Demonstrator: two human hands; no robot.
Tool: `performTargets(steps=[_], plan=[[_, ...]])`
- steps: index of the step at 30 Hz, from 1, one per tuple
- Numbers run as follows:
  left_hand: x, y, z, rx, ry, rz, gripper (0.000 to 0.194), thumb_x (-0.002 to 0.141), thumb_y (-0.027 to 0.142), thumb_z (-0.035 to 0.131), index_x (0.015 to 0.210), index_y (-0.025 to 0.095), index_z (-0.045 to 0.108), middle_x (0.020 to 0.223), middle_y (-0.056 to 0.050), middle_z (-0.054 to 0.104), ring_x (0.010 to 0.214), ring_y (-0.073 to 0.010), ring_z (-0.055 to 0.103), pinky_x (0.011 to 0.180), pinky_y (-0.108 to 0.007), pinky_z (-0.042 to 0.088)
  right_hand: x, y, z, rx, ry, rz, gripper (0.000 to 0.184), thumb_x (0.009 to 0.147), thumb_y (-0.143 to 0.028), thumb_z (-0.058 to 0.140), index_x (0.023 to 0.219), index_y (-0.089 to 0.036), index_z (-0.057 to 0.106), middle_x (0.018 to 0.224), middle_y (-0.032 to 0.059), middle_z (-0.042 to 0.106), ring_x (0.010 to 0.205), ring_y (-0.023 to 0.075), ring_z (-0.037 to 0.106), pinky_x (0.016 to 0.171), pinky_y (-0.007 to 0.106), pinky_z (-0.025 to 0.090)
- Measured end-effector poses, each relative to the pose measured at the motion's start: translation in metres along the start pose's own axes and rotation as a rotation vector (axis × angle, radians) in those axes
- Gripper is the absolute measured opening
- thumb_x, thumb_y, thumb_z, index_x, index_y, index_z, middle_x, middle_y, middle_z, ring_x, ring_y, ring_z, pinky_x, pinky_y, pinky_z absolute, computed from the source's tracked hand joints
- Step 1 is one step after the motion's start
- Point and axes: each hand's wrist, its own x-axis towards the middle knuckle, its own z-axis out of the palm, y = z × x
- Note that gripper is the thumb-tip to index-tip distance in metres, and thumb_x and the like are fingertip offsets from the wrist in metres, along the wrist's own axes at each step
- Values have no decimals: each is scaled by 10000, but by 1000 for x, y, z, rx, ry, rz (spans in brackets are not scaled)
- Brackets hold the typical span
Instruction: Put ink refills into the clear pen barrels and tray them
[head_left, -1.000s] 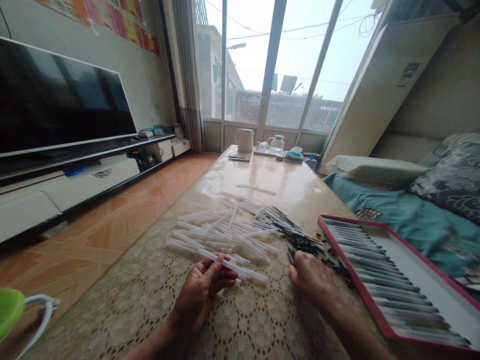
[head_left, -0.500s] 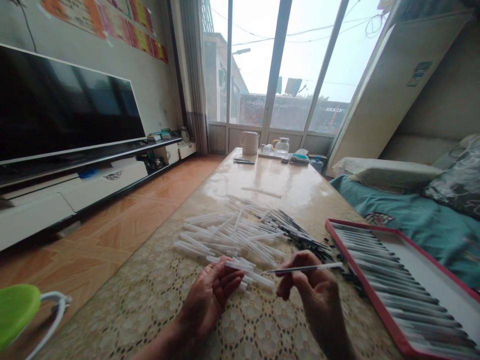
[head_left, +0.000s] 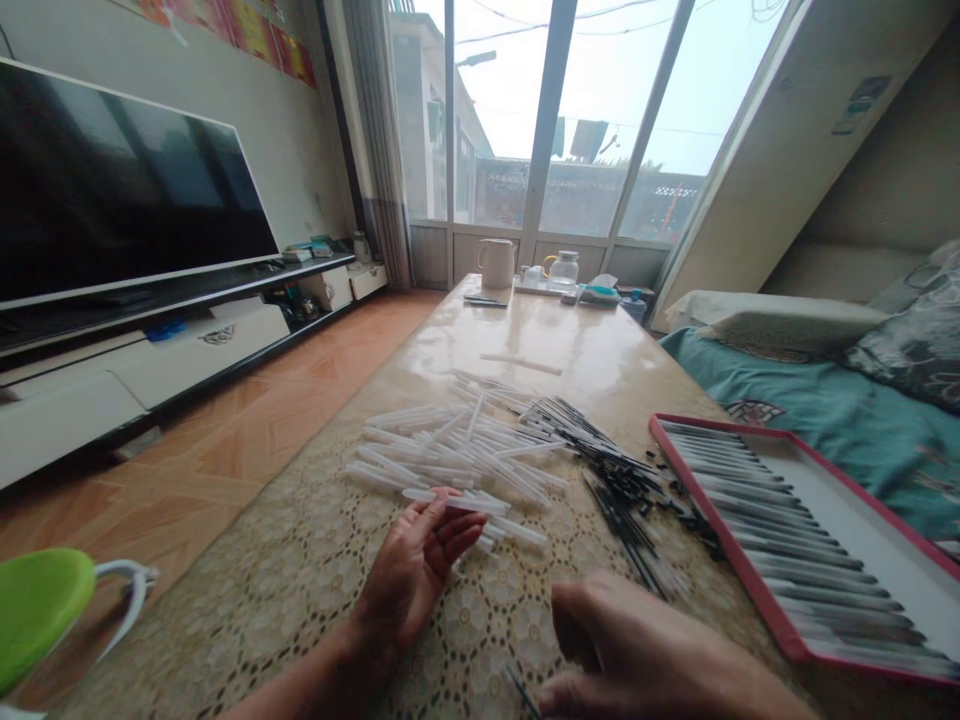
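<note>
My left hand [head_left: 420,565] rests palm-up on the lace tablecloth, its thumb and fingers closed on one clear plastic tube [head_left: 450,500] at the near edge of a pile of clear tubes [head_left: 450,450]. My right hand [head_left: 630,650] is close to the camera and blurred, fingers pinched together, with a thin dark refill [head_left: 520,690] poking out to its left. A pile of black refills [head_left: 611,475] lies just beyond it. To the right sits a red-rimmed tray [head_left: 757,605] holding several filled pens in a row.
The long glossy table [head_left: 540,340] carries a white jug [head_left: 495,262], a glass jar [head_left: 564,268] and small items at its far end. A green cup [head_left: 37,610] is at lower left. A TV stand lines the left wall, and a teal bed [head_left: 832,430] borders the right.
My right hand lifted a thin refill from the black pile, then drew back toward me and down. My left hand kept its clear tube and hardly moved.
</note>
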Motion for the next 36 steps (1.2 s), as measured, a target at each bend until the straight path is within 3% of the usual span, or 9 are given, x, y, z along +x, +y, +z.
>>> performTargets(steps=[2,4,8,11,15,19,29,33,36], plan=[[1,0,-1,1,-2,-2,147,883,81,457,824,128,583,700,-98,731,638,-154,710,624,-232,574,-8,-2,16,-173,-80,-16,115,707,-208,642,628,-189,560,586,-30,537,505,81,396,443,206,216],[1,0,-1,0,-9,-1,147,881,84,459,823,132,585,704,-98,733,645,-158,712,621,-230,572,-10,-2,31,-244,-147,16,143,702,-99,551,596,-187,513,549,-35,511,480,78,347,442,222,180],[2,1,-2,5,-7,12,130,876,99,475,828,132,592,713,-99,736,656,-164,713,639,-242,572,-8,2,38,-309,-199,68,136,665,-86,496,594,-186,436,591,-22,529,502,88,345,449,236,153],[2,2,-2,8,11,20,126,870,101,488,810,130,595,699,-94,733,641,-159,708,639,-243,572,-4,6,25,-281,-28,11,122,681,-79,472,640,-189,441,649,-14,554,556,97,423,484,219,223],[2,3,-2,17,28,30,100,860,112,507,803,128,586,695,-99,731,639,-171,706,627,-251,573,6,3,2,-101,300,-44,151,869,-173,385,805,-203,518,628,-28,541,543,101,467,532,208,313],[2,4,-1,8,39,36,79,857,115,512,811,134,573,693,-97,729,639,-179,709,607,-248,571,16,-5,-7,-50,481,-100,188,905,-301,423,868,-214,586,625,-19,549,540,117,473,540,218,340],[-2,-2,0,31,-59,40,20,828,127,580,834,145,576,726,-78,732,632,-165,702,610,-251,567,22,-13,-2,-8,482,-80,202,897,-343,446,843,-199,577,561,-37,492,495,110,435,503,227,299],[-6,-10,2,64,-213,-39,50,786,116,639,832,126,623,689,-76,727,624,-182,700,607,-271,571,26,-30,3,166,466,-51,297,909,-446,398,993,-181,506,492,-77,411,442,112,411,460,228,265],[-4,-7,0,0,-159,-98,65,807,81,600,834,119,645,710,-82,733,662,-178,708,643,-259,576,31,-26,-6,324,481,-73,392,940,-481,266,990,-181,513,540,-40,511,473,126,501,472,225,330]])
